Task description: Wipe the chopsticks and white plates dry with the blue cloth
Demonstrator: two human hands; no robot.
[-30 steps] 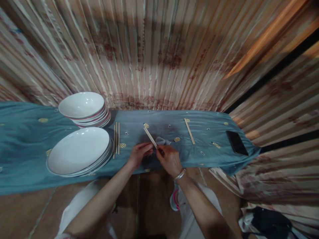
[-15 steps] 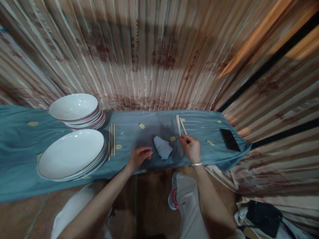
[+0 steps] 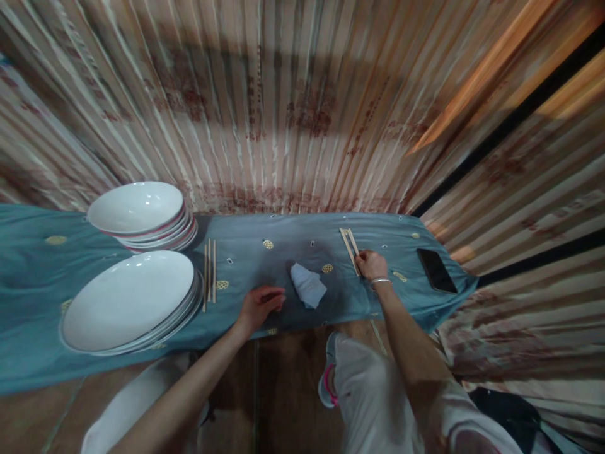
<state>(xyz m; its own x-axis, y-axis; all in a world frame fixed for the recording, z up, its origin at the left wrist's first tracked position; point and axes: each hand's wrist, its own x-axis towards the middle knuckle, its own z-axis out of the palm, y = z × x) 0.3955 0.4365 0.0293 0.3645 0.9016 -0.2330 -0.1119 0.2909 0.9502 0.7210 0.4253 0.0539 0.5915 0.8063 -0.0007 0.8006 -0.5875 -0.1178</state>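
Observation:
My right hand [image 3: 372, 265] has its fingers closed at the near part of light wooden chopsticks [image 3: 348, 247], which lie slanted on the tablecloth. Left of them sits a crumpled pale blue cloth [image 3: 308, 285], untouched by either hand. My left hand [image 3: 262, 307] hovers by the table's near edge, just left of the cloth, fingers loosely bent and holding nothing. Farther left, more chopsticks [image 3: 209, 274] lie side by side, pointing away from me. They rest next to a stack of white oval plates [image 3: 127, 302].
Behind the plates stands a pile of white bowls [image 3: 137, 208] with reddish rims. A black phone [image 3: 435, 270] lies at the right end of the blue-grey tablecloth [image 3: 255, 265]. Patterned curtains [image 3: 283, 126] hang along the far side, and a dark bar [image 3: 472, 142] slants at right.
My right hand has shifted rightward and slightly away from the cloth, and the chopsticks at it now tilt the other way, closer together. The left hand has barely moved.

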